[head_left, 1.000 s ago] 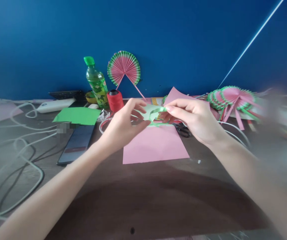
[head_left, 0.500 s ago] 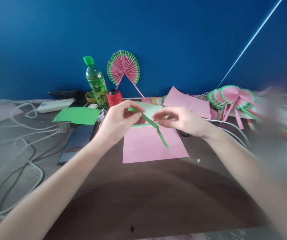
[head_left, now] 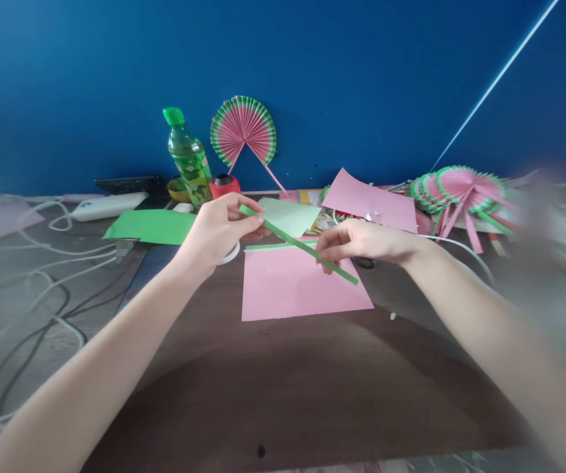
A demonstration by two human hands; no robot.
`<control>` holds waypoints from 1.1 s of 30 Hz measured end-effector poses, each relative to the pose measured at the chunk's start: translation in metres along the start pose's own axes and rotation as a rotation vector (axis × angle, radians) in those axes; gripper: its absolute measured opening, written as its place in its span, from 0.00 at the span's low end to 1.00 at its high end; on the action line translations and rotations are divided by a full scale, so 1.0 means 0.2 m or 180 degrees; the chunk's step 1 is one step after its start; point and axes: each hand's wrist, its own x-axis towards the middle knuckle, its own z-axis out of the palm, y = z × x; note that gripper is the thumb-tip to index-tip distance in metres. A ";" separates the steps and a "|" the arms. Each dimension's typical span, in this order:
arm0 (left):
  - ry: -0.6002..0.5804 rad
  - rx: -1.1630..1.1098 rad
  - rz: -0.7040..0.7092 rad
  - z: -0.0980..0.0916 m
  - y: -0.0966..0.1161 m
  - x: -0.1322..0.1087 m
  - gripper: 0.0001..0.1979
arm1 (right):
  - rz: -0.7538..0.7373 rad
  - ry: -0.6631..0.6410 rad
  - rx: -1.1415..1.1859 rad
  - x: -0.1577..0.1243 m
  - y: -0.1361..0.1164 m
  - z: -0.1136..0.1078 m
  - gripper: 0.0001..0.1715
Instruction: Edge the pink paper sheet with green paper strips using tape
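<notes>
A narrow green paper strip (head_left: 292,240) stretches on a slant between my two hands. Its upper left end is pinched between the thumb and fingers of my left hand (head_left: 218,233). My right hand (head_left: 349,243) is closed on the strip near its lower right end, which pokes out past the fingers. Beneath lies a pink paper sheet (head_left: 287,289) with a green strip (head_left: 267,247) along its far edge. Just behind is a pale green sheet (head_left: 287,215). A white ring, perhaps a tape roll (head_left: 231,254), shows partly beside my left hand.
At the back stand a green bottle (head_left: 187,157), a red spool (head_left: 223,186) and a pink-and-green paper fan (head_left: 243,131) against the blue wall. More folded fans (head_left: 460,190) lie right. A green sheet (head_left: 149,226), a phone (head_left: 147,269) and white cables (head_left: 60,315) are left.
The strip, bent and dangling before, is now drawn straight. My right hand has moved slightly down and right along it; my left hand has shifted a little left.
</notes>
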 end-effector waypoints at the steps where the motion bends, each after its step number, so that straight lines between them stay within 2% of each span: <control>1: -0.0068 0.0006 -0.0105 -0.01 -0.01 0.01 0.06 | 0.0031 0.0034 -0.0084 0.00 0.00 -0.01 0.15; 7: -0.0746 0.0181 -0.0912 -0.04 -0.05 0.04 0.06 | 0.0388 0.0042 -0.0608 -0.02 0.01 -0.05 0.13; 12: -0.1290 0.0414 -0.1142 -0.03 -0.09 0.06 0.11 | 0.0426 -0.0134 -0.0762 -0.03 0.02 -0.06 0.11; 19: -0.1693 0.1027 -0.0841 -0.04 -0.13 0.06 0.08 | 0.0484 -0.0199 -0.0852 -0.03 0.03 -0.06 0.11; 24: -0.2043 0.1912 -0.0222 -0.06 -0.13 0.06 0.08 | 0.0539 -0.0306 -0.1044 -0.03 0.02 -0.06 0.11; 26: -0.2220 0.2126 -0.0124 -0.06 -0.13 0.06 0.08 | 0.0556 -0.0447 -0.1133 -0.03 0.01 -0.05 0.12; 29: -0.2409 0.1941 -0.0102 -0.04 -0.13 0.06 0.07 | 0.0505 -0.0616 -0.1175 -0.02 0.01 -0.04 0.12; 33: -0.2196 0.1727 0.0145 0.01 -0.13 0.04 0.10 | 0.0421 -0.0641 -0.1162 -0.02 0.00 -0.04 0.12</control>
